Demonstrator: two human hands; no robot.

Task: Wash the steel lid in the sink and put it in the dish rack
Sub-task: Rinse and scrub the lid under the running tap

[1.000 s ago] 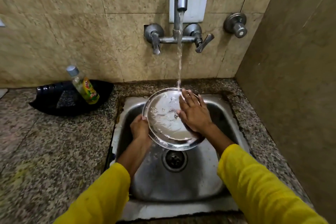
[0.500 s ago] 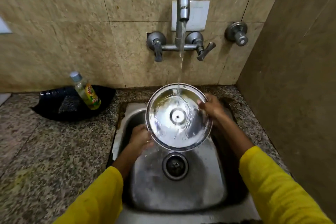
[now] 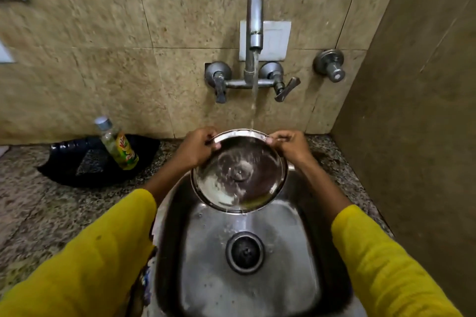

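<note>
A round steel lid (image 3: 239, 175) is held tilted above the back of the steel sink (image 3: 291, 252), its inner face toward me. My left hand (image 3: 197, 148) grips its upper left rim and my right hand (image 3: 289, 145) grips its upper right rim. Water from the wall tap (image 3: 254, 31) falls onto the lid's top edge, runs down its face and drips off the lower rim into the basin. No dish rack is in view.
A black tray (image 3: 77, 170) with a tilted green-and-yellow soap bottle (image 3: 118, 147) sits on the granite counter (image 3: 38, 213) to the left. Tap handles (image 3: 283, 87) and a separate valve (image 3: 331, 65) stick out of the tiled wall. A side wall stands close on the right.
My left hand has moved from the lid's lower left rim up to its upper left rim. The lid now tilts more upright under the stream. The view has tilted downward.
</note>
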